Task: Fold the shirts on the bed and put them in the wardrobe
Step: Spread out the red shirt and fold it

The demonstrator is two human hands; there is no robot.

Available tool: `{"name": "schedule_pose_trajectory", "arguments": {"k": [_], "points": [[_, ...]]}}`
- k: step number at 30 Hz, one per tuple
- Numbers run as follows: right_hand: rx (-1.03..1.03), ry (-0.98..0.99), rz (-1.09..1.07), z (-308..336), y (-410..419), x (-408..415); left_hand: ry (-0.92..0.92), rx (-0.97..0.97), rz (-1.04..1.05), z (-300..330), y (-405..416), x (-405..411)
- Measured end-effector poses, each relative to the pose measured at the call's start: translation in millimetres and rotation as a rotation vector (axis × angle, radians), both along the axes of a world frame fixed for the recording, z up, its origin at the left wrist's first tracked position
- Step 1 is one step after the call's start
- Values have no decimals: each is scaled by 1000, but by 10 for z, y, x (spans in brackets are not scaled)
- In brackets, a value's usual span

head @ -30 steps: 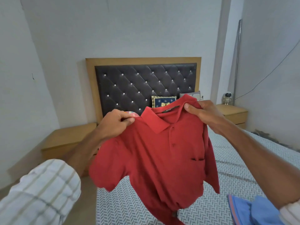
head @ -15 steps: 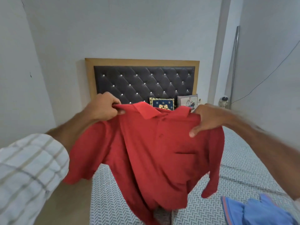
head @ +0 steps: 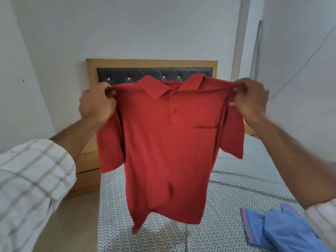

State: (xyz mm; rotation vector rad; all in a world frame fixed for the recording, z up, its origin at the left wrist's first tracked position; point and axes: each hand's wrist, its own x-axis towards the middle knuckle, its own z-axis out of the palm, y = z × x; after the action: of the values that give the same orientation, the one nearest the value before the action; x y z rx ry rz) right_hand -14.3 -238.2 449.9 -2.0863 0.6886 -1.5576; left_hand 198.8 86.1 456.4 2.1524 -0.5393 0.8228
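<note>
1. Red shirt [head: 169, 142]: a collared polo, held up in the air over the bed [head: 236, 188], front toward the camera, hem hanging free above the patterned sheet.
2. Left hand [head: 97, 104], at 9 o'clock of the collar, pinches the shoulder seam; right hand [head: 250, 99], at 3 o'clock, grips the other shoulder. The hands are wide apart, with the shoulder line taut between them.
3. Handling, by judgement: light, soft knit with no stiffness. It drapes and sways, and the sleeves droop at 8 and 4 o'clock. Not slippery, not fragile.
4. Best hold: the shoulder seams, as now; the collar is the firmest part. A one-handed grip would likely let it bunch.
5. Blue shirt [head: 283, 231] lies crumpled on the bed at 5 o'clock, unfolded.
6. Headboard [head: 151, 65] at 12 o'clock; no wardrobe in view.
</note>
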Motion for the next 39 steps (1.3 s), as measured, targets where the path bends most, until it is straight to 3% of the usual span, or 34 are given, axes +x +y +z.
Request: {"name": "schedule_pose_trajectory", "arguments": {"k": [4, 5, 8, 12, 17, 21, 24, 28, 32, 36, 39], "points": [[18, 453, 43, -110, -18, -25, 207, 214, -6, -27, 74, 30], [52, 478, 43, -148, -18, -54, 234, 228, 13, -82, 105, 25], [89, 312, 1, -229, 1, -131, 125, 152, 90, -249, 115, -22], [-63, 340, -32, -244, 30, -153, 16, 170, 132, -261, 103, -119], [-173, 321, -49, -126, -22, -256, 137, -4, 141, -27, 199, -136], [-175, 280, -122, 128, 16, -251, 269, -329, -53, 274, 38, -99], [43, 417, -30, 61, -31, -216, 509, -394, -184, 206, -89, -64], [506, 612, 222, -450, -93, -193, 795, -198, -215, -407, -60, 0], [778, 838, 353, -1118, -232, -126, 1065, -131, -211, -1217, -71, 185], [1127, 610, 379, -1709, -403, 222, 1325, -367, -221, -1921, -387, 522], [1249, 322, 378, -1712, -538, 574, 1308, -548, -285, -1996, -737, 811]]}}
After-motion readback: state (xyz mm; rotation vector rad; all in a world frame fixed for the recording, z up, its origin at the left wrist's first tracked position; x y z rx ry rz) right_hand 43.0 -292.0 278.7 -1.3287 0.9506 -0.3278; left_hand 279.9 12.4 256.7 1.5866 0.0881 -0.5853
